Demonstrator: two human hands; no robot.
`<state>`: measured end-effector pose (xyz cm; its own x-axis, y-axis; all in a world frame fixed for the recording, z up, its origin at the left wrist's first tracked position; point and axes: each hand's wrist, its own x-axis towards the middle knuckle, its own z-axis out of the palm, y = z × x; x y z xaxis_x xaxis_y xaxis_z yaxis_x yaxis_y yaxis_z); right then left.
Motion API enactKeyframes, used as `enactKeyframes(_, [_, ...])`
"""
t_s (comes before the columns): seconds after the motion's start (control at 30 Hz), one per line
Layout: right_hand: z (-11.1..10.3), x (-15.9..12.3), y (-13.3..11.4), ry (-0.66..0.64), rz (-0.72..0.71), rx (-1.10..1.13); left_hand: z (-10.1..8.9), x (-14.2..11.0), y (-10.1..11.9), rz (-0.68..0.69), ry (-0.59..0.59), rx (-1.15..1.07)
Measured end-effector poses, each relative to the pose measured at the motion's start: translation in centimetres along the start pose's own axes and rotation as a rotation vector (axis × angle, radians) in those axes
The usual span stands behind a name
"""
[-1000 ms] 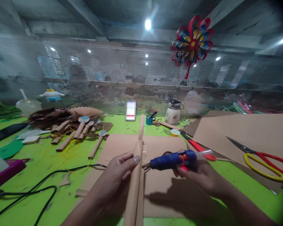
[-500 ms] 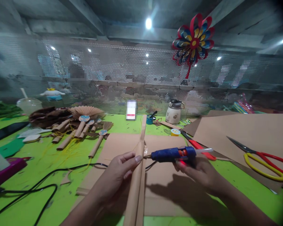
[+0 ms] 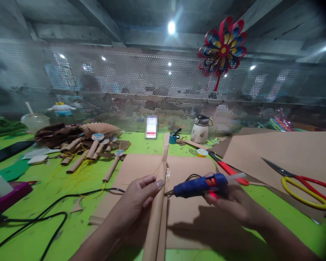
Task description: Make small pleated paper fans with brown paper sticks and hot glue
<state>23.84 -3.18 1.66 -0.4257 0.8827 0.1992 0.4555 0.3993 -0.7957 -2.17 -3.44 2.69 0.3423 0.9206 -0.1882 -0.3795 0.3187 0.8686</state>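
Note:
My left hand is closed round a long brown paper tube, thumb on top near its middle. A flat paper strip reaches beyond the tube's far end. In my right hand is a blue glue gun with a clear glue stick out of its back and a red light glowing by the fingers. Its nozzle points left and sits against or just beside the tube's right edge, below my left thumb. Shiny clear glue shows along the edge above the nozzle. Brown paper sheets lie underneath.
Paper fans with rolled handles lie at the left. A black cord crosses the green table, near a purple power strip. Yellow-and-red scissors rest on paper at the right. A flask and glue-coloured tape roll stand behind.
The glue gun's nozzle has moved down along the tube's right edge, toward me, and the gun tilts more. My left hand keeps its place on the tube.

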Motion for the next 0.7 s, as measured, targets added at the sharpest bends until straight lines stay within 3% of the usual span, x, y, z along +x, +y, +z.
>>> enactKeyframes(0.1, [0.01, 0.22, -0.02, 0.092, -0.023, -0.054, 0.14, -0.05, 0.11, 0.013, 0.020, 0.003])
enactKeyframes(0.2, [-0.04, 0.17, -0.08, 0.099, -0.022, -0.057, 0.25, -0.03, 0.24, 0.005, -0.008, -0.006])
enactKeyframes(0.37, [-0.26, -0.19, -0.54, -0.075, -0.035, 0.050, 0.11, 0.05, 0.27, 0.020, 0.014, 0.023])
enactKeyframes(0.47, [-0.30, -0.21, -0.73, -0.108, -0.028, 0.084, -0.07, 0.10, 0.23, 0.018, 0.031, 0.061])
enactKeyframes(0.7, [-0.03, 0.19, 0.27, 0.014, 0.014, 0.004, 0.30, 0.08, 0.39, 0.008, 0.029, 0.052])
